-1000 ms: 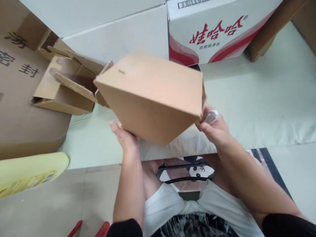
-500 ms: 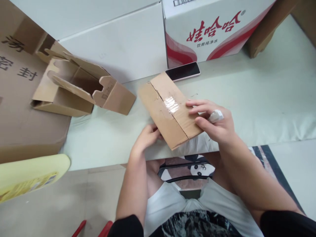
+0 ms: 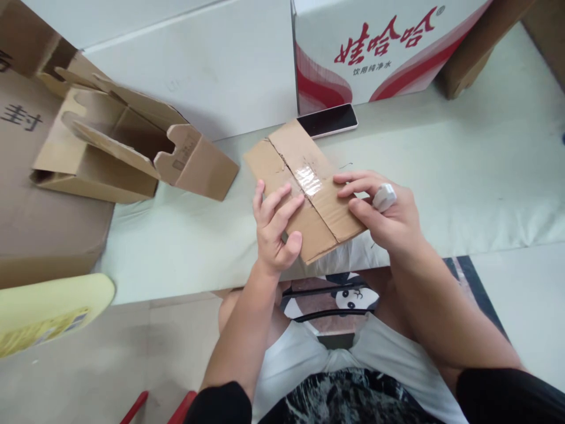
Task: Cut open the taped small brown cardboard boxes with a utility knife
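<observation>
A flat brown cardboard box [image 3: 285,153], with a centre seam and a strip of clear shiny tape [image 3: 308,180] across it, lies slanted before me at the table's front edge. My left hand [image 3: 279,227] rests over its left side, fingers spread on the top face and thumb apart. At the right edge, my right hand [image 3: 386,212] grips the box with curved fingers and thumb. A small white object [image 3: 385,197] sits at the fingers of that hand; whether it is worn or held I cannot tell. The box's underside is hidden.
An opened cardboard carton with notched flaps [image 3: 198,162] stands to the left. Behind the box lie a phone [image 3: 331,119] and a white-and-red carton [image 3: 375,88]. A yellow rounded object [image 3: 53,306] is at lower left. Pale cloth covers the table [image 3: 463,176].
My left hand has come from beside and under the box's lower left edge up onto its top, fingers now spread. My right hand stays at the right edge. The view shifted slightly.
</observation>
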The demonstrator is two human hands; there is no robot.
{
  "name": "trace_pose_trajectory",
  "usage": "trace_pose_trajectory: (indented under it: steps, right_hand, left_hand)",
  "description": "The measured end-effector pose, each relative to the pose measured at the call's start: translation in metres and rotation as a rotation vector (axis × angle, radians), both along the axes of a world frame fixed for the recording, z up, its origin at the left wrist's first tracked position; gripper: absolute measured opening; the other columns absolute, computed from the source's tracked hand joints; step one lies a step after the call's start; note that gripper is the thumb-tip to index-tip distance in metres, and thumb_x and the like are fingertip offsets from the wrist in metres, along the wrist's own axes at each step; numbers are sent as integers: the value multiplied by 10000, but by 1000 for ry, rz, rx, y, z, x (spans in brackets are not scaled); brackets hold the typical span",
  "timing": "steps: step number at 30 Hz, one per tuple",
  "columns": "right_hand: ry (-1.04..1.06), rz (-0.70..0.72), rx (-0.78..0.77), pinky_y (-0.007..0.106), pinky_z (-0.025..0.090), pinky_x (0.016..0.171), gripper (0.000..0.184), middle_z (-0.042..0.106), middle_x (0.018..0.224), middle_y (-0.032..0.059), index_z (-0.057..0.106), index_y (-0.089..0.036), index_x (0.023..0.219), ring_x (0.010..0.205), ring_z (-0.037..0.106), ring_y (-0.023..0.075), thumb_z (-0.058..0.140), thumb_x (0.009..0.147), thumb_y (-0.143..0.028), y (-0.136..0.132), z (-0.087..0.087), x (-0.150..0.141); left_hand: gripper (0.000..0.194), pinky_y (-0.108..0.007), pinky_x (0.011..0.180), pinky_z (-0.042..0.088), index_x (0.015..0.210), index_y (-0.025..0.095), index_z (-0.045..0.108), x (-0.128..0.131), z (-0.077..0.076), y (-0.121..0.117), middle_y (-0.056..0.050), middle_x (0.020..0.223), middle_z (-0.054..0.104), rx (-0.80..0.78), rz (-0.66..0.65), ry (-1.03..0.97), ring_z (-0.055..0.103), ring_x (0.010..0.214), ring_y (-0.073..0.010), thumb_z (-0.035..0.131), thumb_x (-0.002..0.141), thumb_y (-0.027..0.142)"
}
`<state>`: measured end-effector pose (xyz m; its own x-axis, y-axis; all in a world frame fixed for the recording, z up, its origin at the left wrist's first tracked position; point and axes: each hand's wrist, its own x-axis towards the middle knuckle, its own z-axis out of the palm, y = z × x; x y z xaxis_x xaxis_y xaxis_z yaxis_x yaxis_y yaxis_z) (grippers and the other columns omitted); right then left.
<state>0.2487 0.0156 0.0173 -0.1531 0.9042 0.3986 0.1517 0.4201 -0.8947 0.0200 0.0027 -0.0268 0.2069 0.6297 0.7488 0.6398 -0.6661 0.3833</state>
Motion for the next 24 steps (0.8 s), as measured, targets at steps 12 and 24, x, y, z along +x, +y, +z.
trace_pose_trajectory:
  steps: [12, 24]
  right_hand:
    - [658, -291, -176, 286, 239, 379, 236, 552, 767, 17, 647, -317, 855, 530, 383, 143, 648, 766, -536, 20, 2, 41]
    - [536, -456, -50, 297, 223, 344, 540, 238, 437, -63, 533, -283, 663, 340, 278, 124, 558, 856, -786, 14, 28, 38]
  left_hand:
    - [478, -477, 1359, 290, 1427, 345, 636, 6, -7, 7, -52, 1335, 712, 59, -60, -145, 678, 1277, -224, 398, 1025, 446]
    - [448, -553, 1329, 362, 1352, 265, 659, 17, 0, -1, -76, 1337, 707, 29, 2, -94, 678, 1290, -234, 386, 1044, 441]
